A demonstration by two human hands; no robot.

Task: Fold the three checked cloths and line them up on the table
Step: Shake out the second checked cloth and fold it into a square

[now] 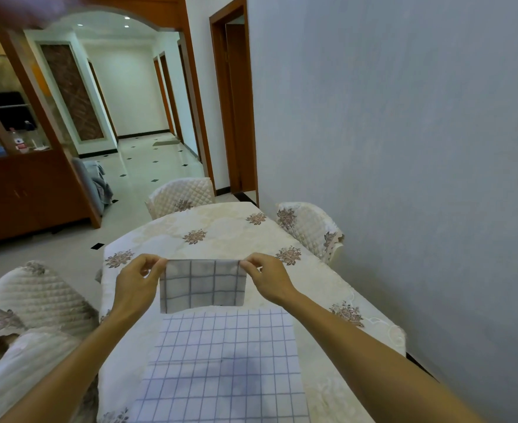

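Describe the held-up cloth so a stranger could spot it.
Find the table with the cream floral cover. Above it, the left hand and right hand pinch a small checked cloth by its top corners. Unlike the bigger cloth lying flat nearer, it hangs.

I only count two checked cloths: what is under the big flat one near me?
The flat checked cloth lies on the floral tablecloth, which shows around it. Whether a third cloth lies beneath is hidden.

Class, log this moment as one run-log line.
left hand: pinches folded grey checked cloth, upper left corner | right hand: pinches upper right corner | larger white checked cloth: flat on floral-covered table
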